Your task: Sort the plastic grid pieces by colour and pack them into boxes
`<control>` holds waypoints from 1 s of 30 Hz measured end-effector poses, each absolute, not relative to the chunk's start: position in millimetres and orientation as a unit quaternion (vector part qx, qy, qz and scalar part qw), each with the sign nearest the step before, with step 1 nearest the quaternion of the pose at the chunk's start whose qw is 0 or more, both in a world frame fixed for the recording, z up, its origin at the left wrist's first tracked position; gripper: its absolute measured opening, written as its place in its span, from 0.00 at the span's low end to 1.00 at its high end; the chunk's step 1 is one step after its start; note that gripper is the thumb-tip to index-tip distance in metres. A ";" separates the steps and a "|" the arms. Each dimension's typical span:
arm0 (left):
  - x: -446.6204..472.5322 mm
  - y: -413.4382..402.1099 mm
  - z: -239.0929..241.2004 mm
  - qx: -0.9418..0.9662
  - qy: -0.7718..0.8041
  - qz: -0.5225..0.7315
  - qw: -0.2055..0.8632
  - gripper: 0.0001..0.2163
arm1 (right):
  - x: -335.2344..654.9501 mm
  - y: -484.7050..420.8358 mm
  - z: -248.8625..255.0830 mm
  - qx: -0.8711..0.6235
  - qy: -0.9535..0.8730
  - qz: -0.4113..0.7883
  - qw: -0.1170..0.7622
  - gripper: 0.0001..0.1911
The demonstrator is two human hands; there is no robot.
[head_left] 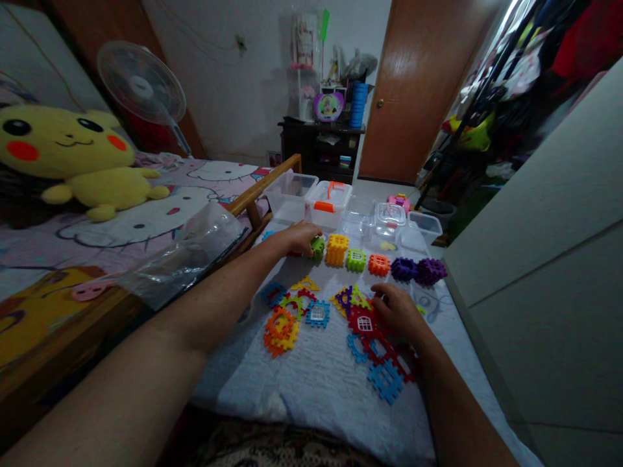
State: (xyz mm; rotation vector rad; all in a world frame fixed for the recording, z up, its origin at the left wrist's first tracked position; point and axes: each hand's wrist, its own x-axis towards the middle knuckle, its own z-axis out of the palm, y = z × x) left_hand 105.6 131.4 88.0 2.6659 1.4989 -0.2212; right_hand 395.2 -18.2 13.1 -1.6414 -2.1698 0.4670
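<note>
My left hand reaches far forward and is closed round a green block cube at the left end of a row. The row goes on to the right with a yellow cube, a light green cube, an orange cube and two purple cubes. My right hand rests with bent fingers on a pile of flat interlocking tiles, touching a red window tile. More loose tiles in orange, yellow, blue and red lie on the white towel.
Several clear plastic boxes, one with an orange handle, stand behind the row. A bed with a yellow plush toy and a clear plastic bag is on the left. A grey wall panel closes the right side. A fan, shelf and door stand behind.
</note>
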 end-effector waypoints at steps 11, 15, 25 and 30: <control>105.6 125.9 87.4 0.865 0.497 -0.057 0.032 0.32 | 394.5 -18.8 15.5 -0.585 -0.768 0.174 0.194 0.14; 95.8 99.8 95.7 0.872 0.487 0.050 -0.003 0.33 | 395.4 -18.9 15.2 -0.589 -0.764 0.177 0.192 0.14; 23.3 -4.3 53.6 0.811 0.563 0.112 0.116 0.17 | 397.0 -17.5 14.3 -0.583 -0.764 0.176 0.210 0.14; 16.4 -23.7 24.8 0.759 0.622 0.111 0.155 0.19 | 397.5 -16.4 9.6 -0.589 -0.761 0.176 0.208 0.15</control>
